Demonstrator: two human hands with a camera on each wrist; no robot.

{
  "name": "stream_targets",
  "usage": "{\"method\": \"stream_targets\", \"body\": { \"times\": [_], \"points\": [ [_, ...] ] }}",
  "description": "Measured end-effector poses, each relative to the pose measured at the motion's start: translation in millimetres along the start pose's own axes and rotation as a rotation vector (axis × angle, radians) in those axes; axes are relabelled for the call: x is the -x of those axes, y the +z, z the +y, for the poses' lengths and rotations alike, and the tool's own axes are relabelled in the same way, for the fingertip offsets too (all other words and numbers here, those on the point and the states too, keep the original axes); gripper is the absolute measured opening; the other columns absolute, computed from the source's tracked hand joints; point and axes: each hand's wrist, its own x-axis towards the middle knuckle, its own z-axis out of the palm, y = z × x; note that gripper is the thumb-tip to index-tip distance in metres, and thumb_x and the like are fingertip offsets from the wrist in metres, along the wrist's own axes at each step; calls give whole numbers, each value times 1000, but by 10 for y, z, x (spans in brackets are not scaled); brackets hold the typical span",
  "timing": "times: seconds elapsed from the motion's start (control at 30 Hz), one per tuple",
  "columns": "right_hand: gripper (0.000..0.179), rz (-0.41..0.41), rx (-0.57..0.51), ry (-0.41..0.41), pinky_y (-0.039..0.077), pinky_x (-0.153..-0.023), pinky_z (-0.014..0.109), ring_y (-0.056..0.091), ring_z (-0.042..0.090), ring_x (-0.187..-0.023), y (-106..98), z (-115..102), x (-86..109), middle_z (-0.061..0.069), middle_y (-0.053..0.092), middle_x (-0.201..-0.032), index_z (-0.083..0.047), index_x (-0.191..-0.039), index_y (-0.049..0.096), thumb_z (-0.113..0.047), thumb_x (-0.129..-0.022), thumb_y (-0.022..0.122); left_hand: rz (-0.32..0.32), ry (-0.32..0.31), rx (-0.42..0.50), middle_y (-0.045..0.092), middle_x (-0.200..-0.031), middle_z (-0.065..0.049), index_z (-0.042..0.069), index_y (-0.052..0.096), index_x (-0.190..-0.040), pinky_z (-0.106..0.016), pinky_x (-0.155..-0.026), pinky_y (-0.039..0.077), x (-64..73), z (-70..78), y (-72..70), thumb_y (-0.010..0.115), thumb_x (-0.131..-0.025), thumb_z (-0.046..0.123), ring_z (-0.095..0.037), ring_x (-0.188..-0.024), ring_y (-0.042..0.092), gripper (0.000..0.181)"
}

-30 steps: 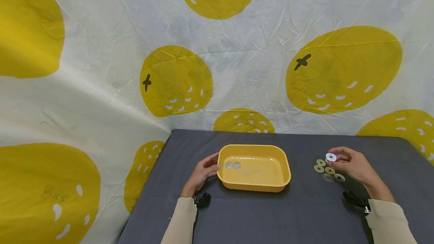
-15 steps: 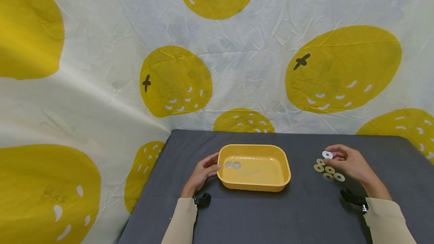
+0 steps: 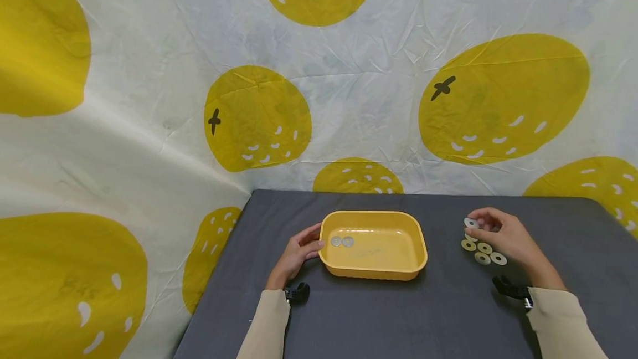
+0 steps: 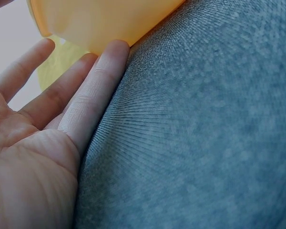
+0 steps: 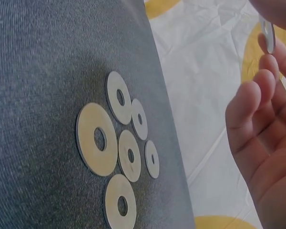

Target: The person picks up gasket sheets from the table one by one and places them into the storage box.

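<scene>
A yellow plastic tray [image 3: 371, 273] stands on the dark cloth, with two flat metal washers [image 3: 348, 241] lying at its left end. At its left side, my left hand [image 3: 294, 254] holds the wall, thumb tip on the rim and fingers against the outside. Those fingers [image 4: 93, 90] look nearly straight in the left wrist view. Between thumb and index finger, my right hand [image 3: 505, 234] pinches a washer [image 3: 471, 223] above a group of washers. Seen from the right wrist, the pinched washer [image 5: 269, 38] is edge-on and partly covered by fingers.
Several loose washers [image 5: 97, 138] lie flat and close together on the dark cloth [image 3: 399, 320], right of the tray. A white curtain with yellow fruit shapes [image 3: 364, 115] hangs behind the table and along its left.
My right hand has moved left with the pinched washer, past the back of the group. The left hand and the tray have stayed in place.
</scene>
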Motion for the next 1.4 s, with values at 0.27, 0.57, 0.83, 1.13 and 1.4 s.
{"method": "stream_targets", "body": {
  "times": [0.27,0.57,0.83,1.13,1.4],
  "points": [
    [40,4,39,-8,44,-60,24,48,10,-77,36,-85,-9,7,56,-100,-4,-122,64,-32,-95,75,3,10,-15,55,-148,-19,18,48,-154,-34,-96,59,1,8,3,73,-96,24,-32,-128,62,64],
    [37,21,91,-41,42,-62,22,46,7,-78,100,-109,-37,11,58,-105,-4,-122,65,-26,-95,76,-6,12,-13,55,-148,-19,18,47,-155,-33,-96,59,15,20,2,75,-95,27,-30,-128,62,67],
    [32,32,100,-89,39,-61,23,44,5,-79,140,-143,-47,9,56,-105,-4,-121,65,-20,-95,75,-1,-2,-5,54,-149,-20,18,48,-154,-34,-97,59,11,25,6,73,-96,21,-35,-130,60,63],
    [31,25,98,-112,39,-59,24,44,6,-77,203,-200,-23,10,53,-107,-3,-122,62,-15,-96,73,10,-13,9,55,-149,-19,19,49,-153,-35,-97,59,26,29,19,75,-95,22,-35,-130,60,63],
    [33,10,105,-115,41,-59,24,44,7,-76,235,-320,-17,9,55,-104,-5,-122,64,-17,-94,76,10,-5,6,55,-148,-20,17,49,-153,-35,-97,59,26,37,19,73,-96,21,-33,-128,62,63]
  ]
}}
